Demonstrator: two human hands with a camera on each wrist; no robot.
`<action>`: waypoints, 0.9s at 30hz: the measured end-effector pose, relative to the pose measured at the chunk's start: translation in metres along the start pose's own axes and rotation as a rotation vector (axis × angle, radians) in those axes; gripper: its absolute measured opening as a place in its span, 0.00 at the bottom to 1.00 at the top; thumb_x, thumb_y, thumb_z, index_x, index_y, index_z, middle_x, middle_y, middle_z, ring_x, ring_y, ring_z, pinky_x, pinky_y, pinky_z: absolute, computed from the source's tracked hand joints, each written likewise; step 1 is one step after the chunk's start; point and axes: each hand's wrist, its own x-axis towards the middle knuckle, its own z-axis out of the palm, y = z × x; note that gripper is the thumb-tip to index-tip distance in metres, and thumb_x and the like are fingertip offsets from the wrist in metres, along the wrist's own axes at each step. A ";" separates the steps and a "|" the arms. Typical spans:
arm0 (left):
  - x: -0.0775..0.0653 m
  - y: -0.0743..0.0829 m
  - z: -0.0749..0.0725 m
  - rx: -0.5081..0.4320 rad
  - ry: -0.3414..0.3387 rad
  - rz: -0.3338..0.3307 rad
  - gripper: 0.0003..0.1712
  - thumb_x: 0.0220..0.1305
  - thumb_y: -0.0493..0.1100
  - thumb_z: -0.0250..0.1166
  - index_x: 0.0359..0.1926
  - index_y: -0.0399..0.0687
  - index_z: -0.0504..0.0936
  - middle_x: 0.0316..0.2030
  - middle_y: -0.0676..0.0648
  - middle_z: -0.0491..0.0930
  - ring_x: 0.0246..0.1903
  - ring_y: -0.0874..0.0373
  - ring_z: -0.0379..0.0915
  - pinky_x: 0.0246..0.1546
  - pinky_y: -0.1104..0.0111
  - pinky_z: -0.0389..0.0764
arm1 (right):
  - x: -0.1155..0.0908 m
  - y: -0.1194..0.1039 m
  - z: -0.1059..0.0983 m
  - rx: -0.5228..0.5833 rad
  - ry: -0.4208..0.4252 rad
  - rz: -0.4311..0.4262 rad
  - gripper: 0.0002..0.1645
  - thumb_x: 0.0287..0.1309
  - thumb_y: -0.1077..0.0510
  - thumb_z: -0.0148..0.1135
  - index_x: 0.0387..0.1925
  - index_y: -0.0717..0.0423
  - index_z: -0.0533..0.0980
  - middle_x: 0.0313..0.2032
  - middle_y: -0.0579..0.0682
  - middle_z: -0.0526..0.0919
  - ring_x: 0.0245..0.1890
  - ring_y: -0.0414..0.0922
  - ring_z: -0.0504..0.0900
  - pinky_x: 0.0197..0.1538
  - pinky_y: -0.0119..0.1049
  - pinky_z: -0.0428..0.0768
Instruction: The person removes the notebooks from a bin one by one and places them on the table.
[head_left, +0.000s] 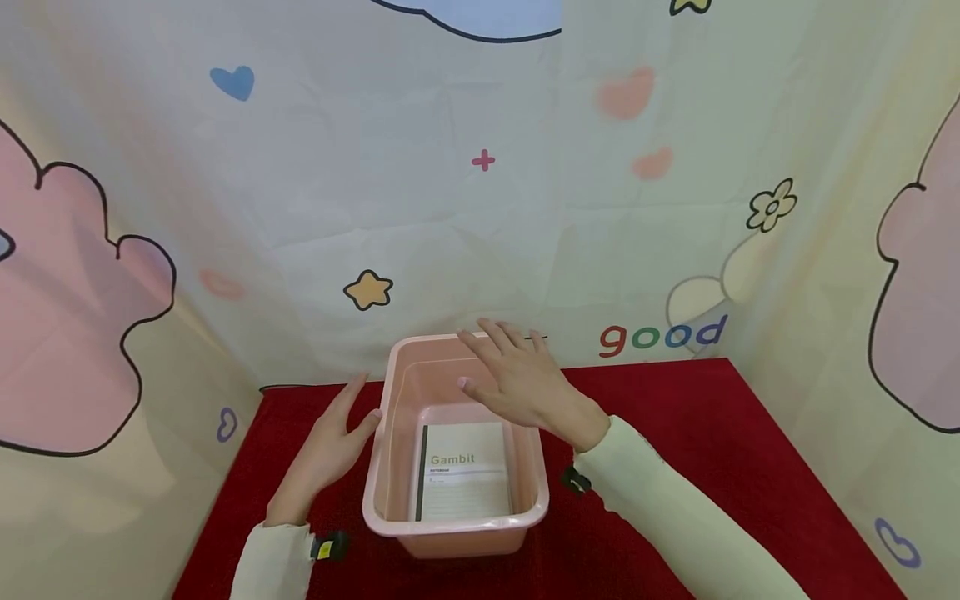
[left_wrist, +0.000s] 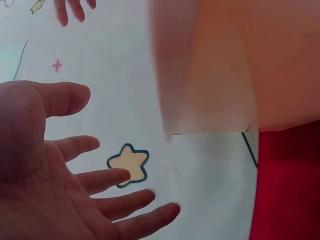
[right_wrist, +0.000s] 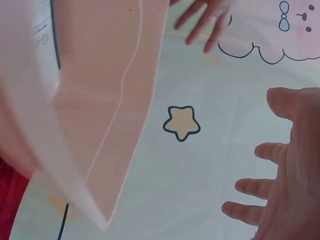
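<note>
A pink plastic basin (head_left: 438,527) stands on the red cloth, and a notebook (head_left: 465,492) with "Gambit" printed on its cover lies flat in its bottom. To the left of the basin is my left hand (head_left: 327,450), fingers spread and holding nothing; its thumb tip is close to the rim, and the left wrist view shows the palm apart from the wall. My right hand (head_left: 525,383) hovers over the basin's right rim in the head view, its fingers extended. Nothing lies in the right palm (right_wrist: 292,185) as the right wrist view shows it.
Red cloth (head_left: 660,433) covers the table under the basin. Behind and on both sides hangs a pale printed curtain (head_left: 420,208) with stars, hearts and the word "good". A dark wristband (head_left: 576,479) sits at the right cuff, another (head_left: 330,547) at the left.
</note>
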 end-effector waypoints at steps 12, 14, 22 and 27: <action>-0.008 -0.020 0.011 -0.419 -0.070 -0.081 0.41 0.68 0.47 0.62 0.76 0.60 0.52 0.71 0.35 0.60 0.59 0.35 0.73 0.36 0.56 0.87 | 0.035 -0.024 0.006 0.016 -0.078 0.000 0.45 0.63 0.36 0.57 0.76 0.37 0.51 0.77 0.49 0.52 0.75 0.54 0.56 0.72 0.63 0.58; -0.010 -0.023 0.014 -0.462 -0.076 -0.093 0.42 0.67 0.46 0.63 0.76 0.60 0.53 0.70 0.35 0.62 0.57 0.37 0.76 0.35 0.57 0.87 | 0.040 -0.026 0.013 0.024 -0.099 0.001 0.46 0.62 0.37 0.58 0.76 0.36 0.51 0.77 0.49 0.52 0.75 0.53 0.56 0.71 0.62 0.60; -0.015 -0.032 0.024 -0.529 -0.064 -0.175 0.42 0.63 0.43 0.66 0.74 0.58 0.57 0.68 0.36 0.67 0.48 0.46 0.82 0.33 0.55 0.87 | 0.055 -0.036 0.037 0.005 -0.174 -0.027 0.44 0.64 0.41 0.58 0.76 0.39 0.50 0.75 0.48 0.56 0.74 0.51 0.60 0.65 0.49 0.75; -0.015 -0.034 0.030 -0.594 -0.058 -0.180 0.40 0.62 0.38 0.65 0.73 0.56 0.60 0.65 0.36 0.70 0.47 0.46 0.82 0.36 0.54 0.87 | 0.063 -0.036 0.052 -0.029 -0.212 -0.049 0.41 0.66 0.42 0.56 0.75 0.42 0.54 0.74 0.46 0.59 0.75 0.48 0.59 0.74 0.45 0.63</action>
